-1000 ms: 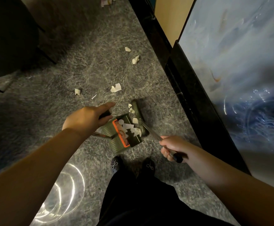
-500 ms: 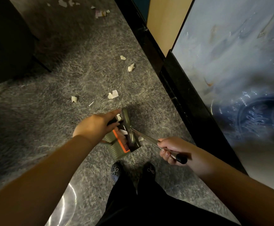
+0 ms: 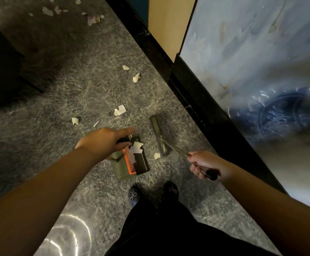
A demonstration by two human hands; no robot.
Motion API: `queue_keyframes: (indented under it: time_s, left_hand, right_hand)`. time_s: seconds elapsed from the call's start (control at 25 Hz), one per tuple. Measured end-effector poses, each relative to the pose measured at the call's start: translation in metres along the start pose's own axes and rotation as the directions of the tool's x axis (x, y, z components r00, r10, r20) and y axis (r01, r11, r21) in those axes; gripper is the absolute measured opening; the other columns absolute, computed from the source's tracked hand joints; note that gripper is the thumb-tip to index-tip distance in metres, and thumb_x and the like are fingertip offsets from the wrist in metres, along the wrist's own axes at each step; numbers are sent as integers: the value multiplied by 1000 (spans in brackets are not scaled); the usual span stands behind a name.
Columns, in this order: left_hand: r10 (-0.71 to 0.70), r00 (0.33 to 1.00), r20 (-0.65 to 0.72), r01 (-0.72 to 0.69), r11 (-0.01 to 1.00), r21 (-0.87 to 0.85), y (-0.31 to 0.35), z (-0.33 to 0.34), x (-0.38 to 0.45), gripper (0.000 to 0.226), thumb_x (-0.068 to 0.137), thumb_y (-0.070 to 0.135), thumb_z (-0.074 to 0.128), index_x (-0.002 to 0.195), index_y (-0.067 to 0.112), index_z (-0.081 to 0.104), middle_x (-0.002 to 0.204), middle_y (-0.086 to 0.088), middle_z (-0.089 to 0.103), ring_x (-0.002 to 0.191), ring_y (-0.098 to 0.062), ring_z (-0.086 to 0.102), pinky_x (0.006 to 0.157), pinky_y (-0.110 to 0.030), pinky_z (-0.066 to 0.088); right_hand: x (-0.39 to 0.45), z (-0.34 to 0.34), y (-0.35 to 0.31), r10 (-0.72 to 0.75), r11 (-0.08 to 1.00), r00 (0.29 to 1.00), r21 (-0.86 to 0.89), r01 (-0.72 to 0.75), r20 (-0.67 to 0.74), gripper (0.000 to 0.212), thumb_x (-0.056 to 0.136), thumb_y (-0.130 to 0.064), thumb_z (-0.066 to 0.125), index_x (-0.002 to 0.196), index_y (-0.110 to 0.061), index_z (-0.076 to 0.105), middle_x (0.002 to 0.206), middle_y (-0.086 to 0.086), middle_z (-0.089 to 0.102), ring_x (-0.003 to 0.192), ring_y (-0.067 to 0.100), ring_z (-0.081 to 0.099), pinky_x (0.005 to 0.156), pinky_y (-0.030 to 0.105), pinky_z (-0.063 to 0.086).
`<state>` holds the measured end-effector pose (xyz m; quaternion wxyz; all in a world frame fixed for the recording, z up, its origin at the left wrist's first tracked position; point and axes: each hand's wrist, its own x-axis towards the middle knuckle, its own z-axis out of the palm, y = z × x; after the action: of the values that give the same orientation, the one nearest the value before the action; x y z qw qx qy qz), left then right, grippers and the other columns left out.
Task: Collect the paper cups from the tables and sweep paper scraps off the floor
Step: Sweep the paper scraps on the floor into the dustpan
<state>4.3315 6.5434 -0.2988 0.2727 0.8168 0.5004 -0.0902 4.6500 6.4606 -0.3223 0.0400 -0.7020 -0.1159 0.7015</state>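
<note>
Broom (image 3: 159, 137) swung out; right hand (image 3: 204, 165) gripping.

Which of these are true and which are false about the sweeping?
1. The left hand holds the dustpan handle. True.
2. The dustpan has no paper in it. False: white scraps lie in it.
3. The right hand holds the broom handle. True.
4. The broom head is inside the dustpan. False: it rests on the floor beside it.
5. One scrap lies between dustpan and broom. True.
</note>
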Motion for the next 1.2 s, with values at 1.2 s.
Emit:
queue_keyframes:
  time_s: [1.2]
  left_hand:
    - [-175,951,-254,137,978,-160,-49,19,-70,56,92,43,59,144,45,38,96,-2,71,84,-25,67,62,-33,51]
  right_hand:
    - [-7,46,-14,-79,997,995,30,78,57,49,103,-16,33,150,-26,21,57,-1,42,35,4,37,34,15,28]
